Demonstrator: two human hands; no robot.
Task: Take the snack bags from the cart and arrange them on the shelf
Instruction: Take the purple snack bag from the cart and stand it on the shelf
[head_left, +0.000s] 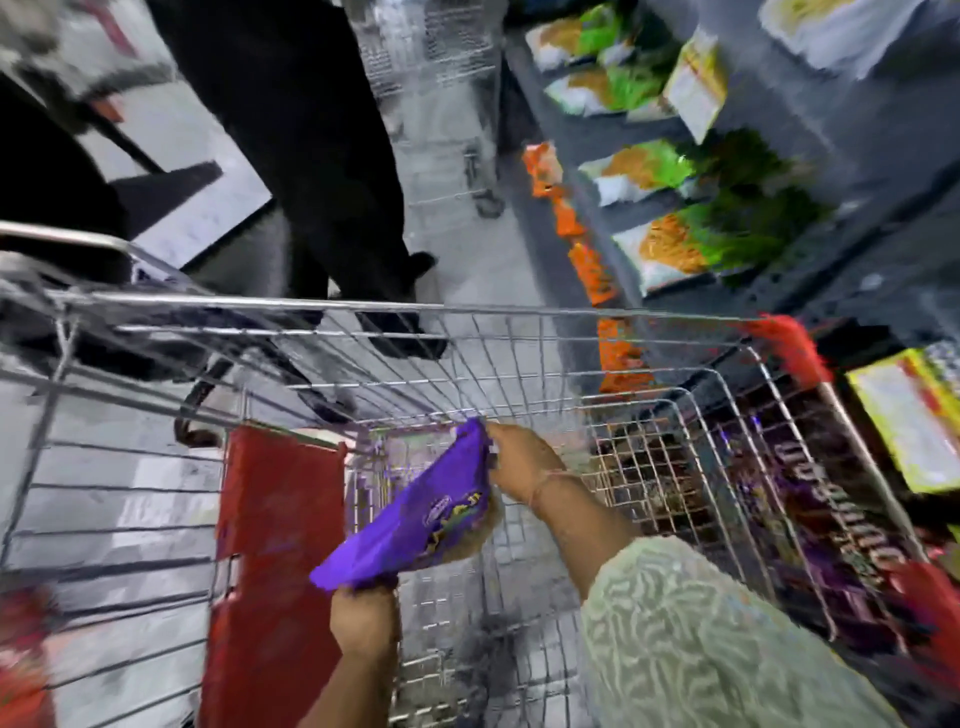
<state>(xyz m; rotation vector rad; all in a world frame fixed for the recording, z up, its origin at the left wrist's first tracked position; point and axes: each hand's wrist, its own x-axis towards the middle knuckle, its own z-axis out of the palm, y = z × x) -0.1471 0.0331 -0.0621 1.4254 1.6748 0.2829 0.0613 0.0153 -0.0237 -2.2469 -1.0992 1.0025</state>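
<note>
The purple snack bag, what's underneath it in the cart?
Under the purple snack bag, held by the left hand and right hand, only the cart wire floor shows. The spot directly beneath is covered.

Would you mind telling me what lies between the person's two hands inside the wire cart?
In the head view, only the purple snack bag spans from the left hand up to the right hand, each gripping one end.

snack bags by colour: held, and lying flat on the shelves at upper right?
Purple, held by left hand and right hand: 1
Green-and-orange, on the shelves: 4
Total: 5
</note>
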